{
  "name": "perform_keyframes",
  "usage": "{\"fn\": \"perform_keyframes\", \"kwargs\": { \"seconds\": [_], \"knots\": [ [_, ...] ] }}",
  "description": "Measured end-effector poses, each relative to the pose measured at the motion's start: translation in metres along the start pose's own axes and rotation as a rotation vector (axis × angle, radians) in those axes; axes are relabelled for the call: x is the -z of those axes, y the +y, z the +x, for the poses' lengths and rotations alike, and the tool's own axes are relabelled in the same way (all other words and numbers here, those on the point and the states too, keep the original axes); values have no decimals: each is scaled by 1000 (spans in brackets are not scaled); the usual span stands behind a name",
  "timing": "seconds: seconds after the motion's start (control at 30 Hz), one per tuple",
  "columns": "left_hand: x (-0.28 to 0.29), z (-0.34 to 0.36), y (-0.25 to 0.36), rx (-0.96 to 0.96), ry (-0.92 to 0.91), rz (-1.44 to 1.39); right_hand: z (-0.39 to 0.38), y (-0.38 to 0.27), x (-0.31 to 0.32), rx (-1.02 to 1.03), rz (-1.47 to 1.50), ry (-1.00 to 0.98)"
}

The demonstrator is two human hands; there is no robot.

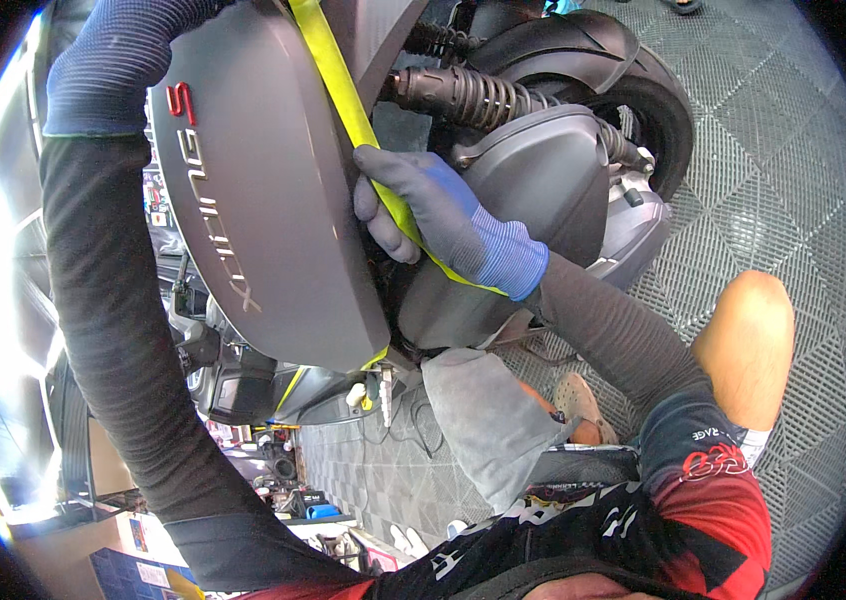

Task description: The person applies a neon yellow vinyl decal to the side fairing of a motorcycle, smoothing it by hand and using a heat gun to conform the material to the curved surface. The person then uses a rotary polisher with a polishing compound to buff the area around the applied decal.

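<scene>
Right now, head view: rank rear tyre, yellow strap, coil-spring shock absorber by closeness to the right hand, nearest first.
1. Yellow strap: in the right hand, between thumb and fingers.
2. Coil-spring shock absorber: above the hand, slightly right in the picture.
3. Rear tyre: farther right, beyond the shock absorber.

The grey floor [768, 170] is patterned with textured tiles; toward its left edge, a dark cable [431, 450] and white footwear [408, 541] are laid.
</scene>
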State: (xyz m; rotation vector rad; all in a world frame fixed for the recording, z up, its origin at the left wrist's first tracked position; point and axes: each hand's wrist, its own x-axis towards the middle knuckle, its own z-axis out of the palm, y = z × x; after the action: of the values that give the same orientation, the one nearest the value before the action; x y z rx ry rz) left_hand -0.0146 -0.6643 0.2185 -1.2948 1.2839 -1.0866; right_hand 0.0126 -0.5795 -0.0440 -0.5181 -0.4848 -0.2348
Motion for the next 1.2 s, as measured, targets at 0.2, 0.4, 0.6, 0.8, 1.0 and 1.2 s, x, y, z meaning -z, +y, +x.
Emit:
{"fn": "perform_keyframes", "kwargs": {
  "seconds": [0.2, 0.4, 0.6, 0.8, 1.0, 1.2],
  "knots": [
    [-14, 7, 27, -145, -223, 184, -3, -5, -3, 30, 12, -29],
    [-11, 66, 33, -462, -754, 26, -3, -1, 0, 28, 12, -30],
    [-6, 70, -30, -358, -573, -77, -1, 0, 5, 26, 58, -48],
    [4, 33, 2, -276, -500, 10, 3, -1, 9, -17, 107, -48],
    [23, 14, 29, -205, -470, 17, 0, -1, 3, 15, 77, -34],
    [19, 13, 39, -106, -616, -27, -1, 7, -5, 7, 93, -47]
  ]
}}
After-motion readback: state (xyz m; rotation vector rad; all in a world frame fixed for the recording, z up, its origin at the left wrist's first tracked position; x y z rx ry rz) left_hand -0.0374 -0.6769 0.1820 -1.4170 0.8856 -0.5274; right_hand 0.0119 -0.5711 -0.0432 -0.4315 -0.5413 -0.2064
